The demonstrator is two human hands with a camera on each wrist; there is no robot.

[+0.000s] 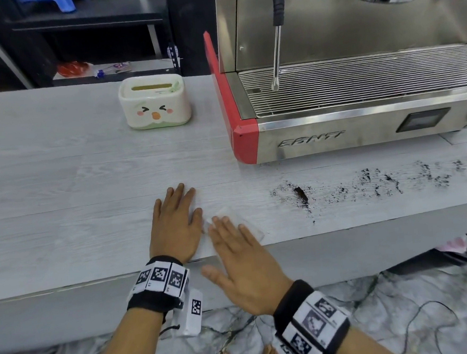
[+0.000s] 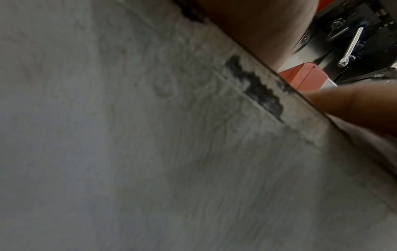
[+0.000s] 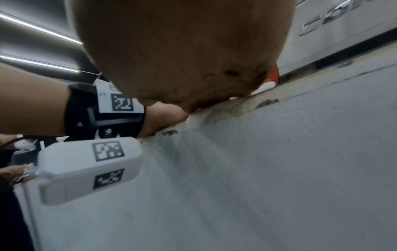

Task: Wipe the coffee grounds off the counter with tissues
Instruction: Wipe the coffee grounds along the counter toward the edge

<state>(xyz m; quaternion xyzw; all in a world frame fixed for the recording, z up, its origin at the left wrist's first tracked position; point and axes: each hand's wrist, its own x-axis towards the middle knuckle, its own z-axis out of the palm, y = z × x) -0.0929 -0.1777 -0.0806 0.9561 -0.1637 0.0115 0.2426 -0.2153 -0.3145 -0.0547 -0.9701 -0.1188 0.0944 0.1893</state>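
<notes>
- Counter [image 1: 74, 174]: a pale wood-grain surface is seen running the full width of the head view, with its front edge nearest the person.
- Espresso machine [image 1: 358, 85]: a steel body with a red corner is placed at the right rear of the counter.
- Coffee grounds [image 1: 379, 183]: dark specks and one denser clump are scattered along the counter in front of the machine, to the right of both hands and apart from them.
- Tissue box [image 1: 154, 105]: a white holder with a printed face is set at the rear of the counter, well apart from the hands.
- Left hand [image 1: 175, 225]: the fingers are extended and laid flat on the counter; nothing is gripped.
- Right hand [image 1: 238, 259]: the fingers are straight and spread, pressed on the tissue; nothing is pinched.
- Tissue [image 1: 246, 223]: a thin white sheet is spread flat near the front edge, under the right fingertips, short of the grounds.
- Step in hand, as judged: the tissue is being flattened or folded into a pad. Even pressure is advised, and the pad should be swept from the far end inward so that grounds are gathered, not pushed over the edge.
</notes>
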